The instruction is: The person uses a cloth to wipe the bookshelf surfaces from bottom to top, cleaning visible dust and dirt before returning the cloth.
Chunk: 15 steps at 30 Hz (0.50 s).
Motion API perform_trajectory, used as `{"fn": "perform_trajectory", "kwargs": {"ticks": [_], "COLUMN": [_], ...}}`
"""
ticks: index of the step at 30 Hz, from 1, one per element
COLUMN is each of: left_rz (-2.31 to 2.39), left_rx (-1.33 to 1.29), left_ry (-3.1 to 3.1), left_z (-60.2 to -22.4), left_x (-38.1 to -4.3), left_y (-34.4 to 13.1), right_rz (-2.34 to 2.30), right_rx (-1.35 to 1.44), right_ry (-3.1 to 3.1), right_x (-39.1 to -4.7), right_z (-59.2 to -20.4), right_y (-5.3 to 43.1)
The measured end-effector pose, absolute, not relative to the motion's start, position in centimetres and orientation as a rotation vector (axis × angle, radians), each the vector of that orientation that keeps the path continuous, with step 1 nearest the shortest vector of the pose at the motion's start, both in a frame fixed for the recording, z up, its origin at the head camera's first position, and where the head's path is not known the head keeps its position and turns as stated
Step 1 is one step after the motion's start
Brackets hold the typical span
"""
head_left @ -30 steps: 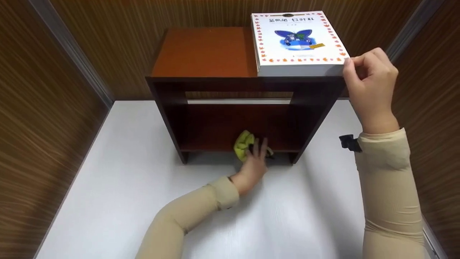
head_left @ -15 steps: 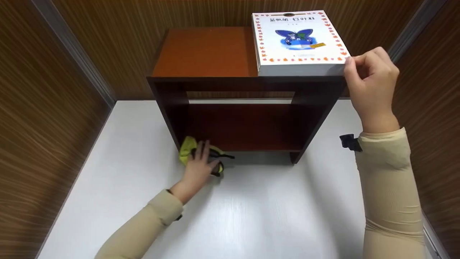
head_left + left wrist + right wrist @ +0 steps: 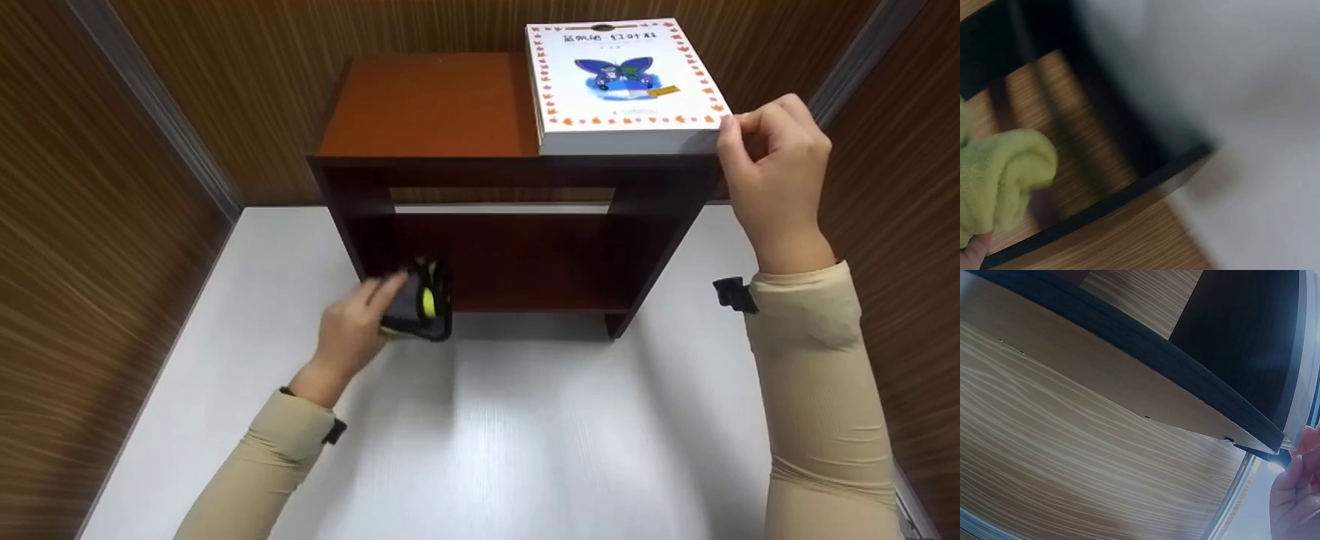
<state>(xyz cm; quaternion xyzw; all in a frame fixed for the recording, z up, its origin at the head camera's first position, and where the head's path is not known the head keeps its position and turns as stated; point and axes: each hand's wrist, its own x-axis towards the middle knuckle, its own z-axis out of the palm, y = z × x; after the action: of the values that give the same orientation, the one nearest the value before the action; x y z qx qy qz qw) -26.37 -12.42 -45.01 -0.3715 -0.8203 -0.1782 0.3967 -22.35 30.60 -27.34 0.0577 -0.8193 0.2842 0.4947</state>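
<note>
My left hand (image 3: pixel 349 330) grips a folded cloth (image 3: pixel 412 304) with black edging and grey and yellow-green parts, in front of the lower left of a dark brown shelf unit (image 3: pixel 431 105). Part of the cloth is behind the fingers and blurred. In the left wrist view the cloth (image 3: pixel 1008 174) shows its fuzzy yellow-green side, with a fingertip below it. My right hand (image 3: pixel 780 176) holds the front right corner of the shelf top, its thumb beside the corner of a book stack (image 3: pixel 630 142). In the right wrist view the right hand (image 3: pixel 1297 495) is only partly visible.
The shelf unit stands on a white table (image 3: pixel 525 442), against a wood-grain back wall (image 3: pixel 435 26). Side walls (image 3: pixel 97 247) enclose the table at left and right. A lower board (image 3: pixel 525 262) spans the unit between its side panels.
My left hand has moved the cloth left along the lower board's front edge, then turned and lifted it slightly away, showing its dark side. My right hand has stayed at the corner.
</note>
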Motion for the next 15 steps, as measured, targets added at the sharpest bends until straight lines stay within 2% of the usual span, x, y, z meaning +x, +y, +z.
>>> {"fn": "perform_trajectory", "kwargs": {"ticks": [8, 11, 15], "left_rz": [-0.560, -0.519, -0.406], "left_rx": [-0.725, -0.596, -0.488], "left_ry": [-1.581, -1.600, -1.921], "left_z": [-33.7, -31.4, -30.7], "left_x": [-26.1, -26.6, -27.7], "left_y": [-10.3, -10.0, -9.5], "right_rz": [0.740, 0.742, 0.742], "right_rx": [0.069, 0.080, 0.093], "right_ry": [-1.957, -1.959, -1.968], "right_x": [-22.2, -22.3, -22.4], "right_z": [-27.3, -27.5, -27.4], "right_y": [30.6, 30.4, 30.3]}}
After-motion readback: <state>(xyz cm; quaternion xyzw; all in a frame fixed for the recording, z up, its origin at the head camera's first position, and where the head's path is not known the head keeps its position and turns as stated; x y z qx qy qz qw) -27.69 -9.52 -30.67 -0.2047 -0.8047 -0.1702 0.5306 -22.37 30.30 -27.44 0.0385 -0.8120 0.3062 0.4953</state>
